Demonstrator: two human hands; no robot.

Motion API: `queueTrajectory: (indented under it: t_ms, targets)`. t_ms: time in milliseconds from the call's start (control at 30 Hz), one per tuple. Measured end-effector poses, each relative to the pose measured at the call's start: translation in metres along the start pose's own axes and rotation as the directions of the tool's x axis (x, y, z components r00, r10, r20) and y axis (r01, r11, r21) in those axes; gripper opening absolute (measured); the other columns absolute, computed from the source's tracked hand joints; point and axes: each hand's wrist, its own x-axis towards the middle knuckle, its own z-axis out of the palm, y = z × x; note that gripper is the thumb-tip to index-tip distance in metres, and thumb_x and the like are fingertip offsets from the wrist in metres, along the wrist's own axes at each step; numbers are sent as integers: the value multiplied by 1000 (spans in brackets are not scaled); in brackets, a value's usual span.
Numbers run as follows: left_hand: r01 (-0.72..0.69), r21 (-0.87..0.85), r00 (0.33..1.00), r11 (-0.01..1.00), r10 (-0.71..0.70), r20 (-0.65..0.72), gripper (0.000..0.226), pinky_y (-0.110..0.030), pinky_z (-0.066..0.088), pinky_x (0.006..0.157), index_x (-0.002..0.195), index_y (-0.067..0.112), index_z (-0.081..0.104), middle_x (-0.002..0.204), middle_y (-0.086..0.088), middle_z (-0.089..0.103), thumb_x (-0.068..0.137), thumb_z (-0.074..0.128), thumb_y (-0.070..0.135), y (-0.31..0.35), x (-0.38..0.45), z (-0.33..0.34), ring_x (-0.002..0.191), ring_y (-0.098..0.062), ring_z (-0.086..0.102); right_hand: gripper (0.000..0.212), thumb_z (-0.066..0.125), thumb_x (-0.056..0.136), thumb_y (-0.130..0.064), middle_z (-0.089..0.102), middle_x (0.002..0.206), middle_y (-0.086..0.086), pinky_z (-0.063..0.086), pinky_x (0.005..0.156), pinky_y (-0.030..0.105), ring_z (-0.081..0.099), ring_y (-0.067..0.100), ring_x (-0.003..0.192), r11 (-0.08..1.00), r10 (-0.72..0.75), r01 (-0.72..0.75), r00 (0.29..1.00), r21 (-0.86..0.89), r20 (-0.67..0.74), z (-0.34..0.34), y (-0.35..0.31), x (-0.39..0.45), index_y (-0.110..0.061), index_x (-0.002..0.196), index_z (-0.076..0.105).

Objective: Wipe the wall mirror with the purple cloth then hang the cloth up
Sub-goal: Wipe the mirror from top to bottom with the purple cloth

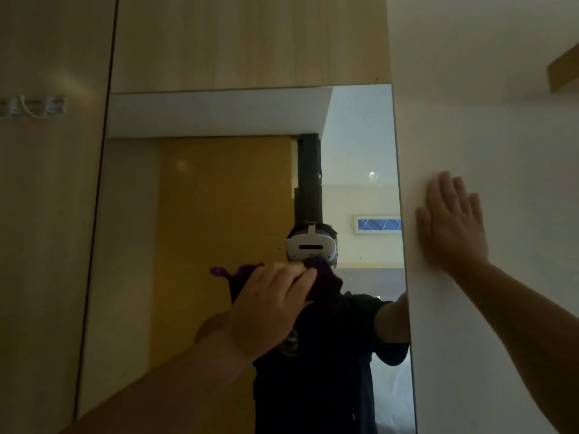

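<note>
A tall wall mirror [200,214] fills the middle of the head view, set between a wooden panel and a white wall. My left hand [269,311] presses the purple cloth [322,277] flat against the glass near its centre. Bits of the cloth stick out above and to the left of my fingers; most of it is hidden under the hand. My right hand [454,220] rests flat with fingers spread on the white wall [488,120], just right of the mirror's edge, holding nothing.
A wooden panel [47,245] runs along the mirror's left side, with a small white hook rack [34,106] mounted high on it. Wooden cladding [250,39] sits above the mirror. The glass reflects a person in a headset and a yellow door.
</note>
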Motion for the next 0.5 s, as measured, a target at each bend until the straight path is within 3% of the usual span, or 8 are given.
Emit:
queueTrajectory:
  t_ms: [100, 233, 333, 500]
  targets:
    - [90, 2, 993, 996, -90, -80, 41, -39, 50, 88, 125, 5, 57, 114, -13, 63, 90, 70, 21, -28, 79, 2, 101, -27, 56, 69, 11, 99, -49, 3, 167, 7, -4, 123, 42, -4, 21, 153, 1000, 4, -4, 1000, -18, 8, 1, -1, -1, -14, 158, 8]
    - [231, 35, 966, 972, -225, -131, 37, -42, 44, 93, 127, 6, 58, 119, -13, 61, 97, 51, 27, -68, 206, -5, 107, -32, 56, 70, 9, 99, -52, -1, 167, 7, -5, 123, 41, -13, 16, 150, 999, -21, 22, 1000, -44, 10, 2, 2, -1, -14, 158, 2]
    - [307, 72, 952, 949, -305, -32, 39, -41, 39, 97, 136, 12, 51, 134, -9, 53, 103, 42, 33, -81, 283, -7, 121, -30, 48, 71, 6, 98, -54, -1, 167, 7, -5, 123, 41, -10, 18, 151, 998, -27, 28, 1000, -57, 7, 4, 3, -2, -15, 158, 2]
    - [207, 105, 965, 973, -220, 142, 54, -43, 20, 117, 153, 12, 28, 161, -7, 27, 107, 30, 39, -74, 307, 21, 148, -26, 21, 73, 8, 98, -53, 9, 166, 10, -1, 122, 43, -2, 22, 152, 997, -62, 60, 997, -38, -47, 6, 6, -2, -11, 157, 15]
